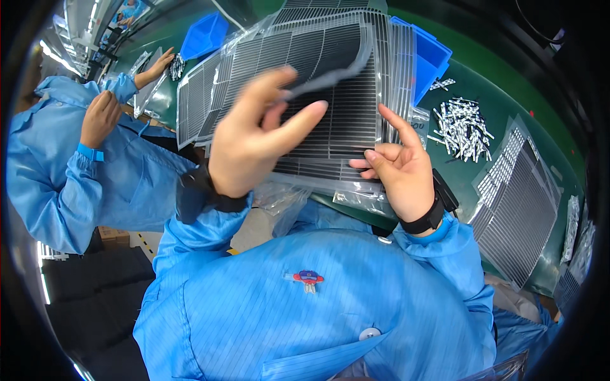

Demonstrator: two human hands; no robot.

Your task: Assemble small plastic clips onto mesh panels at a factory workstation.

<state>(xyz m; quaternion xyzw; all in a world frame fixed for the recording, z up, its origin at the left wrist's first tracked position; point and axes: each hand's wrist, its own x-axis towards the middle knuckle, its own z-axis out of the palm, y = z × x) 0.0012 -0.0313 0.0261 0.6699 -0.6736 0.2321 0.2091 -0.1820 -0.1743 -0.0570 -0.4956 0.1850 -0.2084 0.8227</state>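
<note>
A stack of black-and-white striped sheets [346, 130] in clear film lies in front of me, slanting toward my lap. A pale, blurred film edge [337, 75] curls up off the top sheet and reaches my left fingers. My left hand [251, 136] hovers above the left part of the stack, smeared by motion. Its thumb and index finger stand apart; whether it grips the film I cannot tell. Over the stack's right edge is my right hand [406, 168], thumb bent against the curled fingers, index finger stretched out. What they pinch is too small to make out.
Blue bins [429, 60] [204, 35] stand beyond the stack. At right lie a pile of small black-and-white strips [462, 129] and a bagged striped sheet [521, 209] on the green table [467, 181]. A co-worker in blue [95, 159] works close on my left.
</note>
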